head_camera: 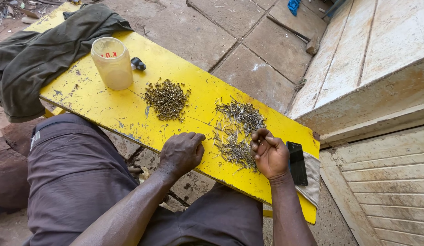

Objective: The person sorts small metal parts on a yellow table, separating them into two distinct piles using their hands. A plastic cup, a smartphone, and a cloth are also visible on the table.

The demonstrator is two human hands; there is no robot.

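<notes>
A person sits over a long yellow bench (107, 109), its paint chipped and scuffed down to grey in patches, laid across the lap so the flat top serves as a sorting surface within easy reach of both arms. The landmark here is the pile of thin silvery nails (237, 132), a loose, prickly scatter spread in two connected clumps near the bench's right end. The right hand (269, 155) sits at that pile's right edge, palm turned up and fingers curled in, cupping what looks like a few nails pinched between thumb and fingertips; it is too small to count them. The left hand (181, 152) rests just left of the pile at the bench's near edge, fingers folded into a loose fist, knuckles up, seemingly holding nothing, though its palm is hidden. Further left of the nails lies a separate, denser heap of short dark brassy screws (166, 98), kept apart so that the two kinds do not mix. Beyond that heap stands a cloudy, translucent plastic jar (112, 64), open-topped, with a small black cap-like object (138, 64) just beside it. A dark phone (297, 162) lies right of the nails on a folded pale cloth (310, 175). An olive garment (43, 50) drapes the bench's far-left end.
</notes>
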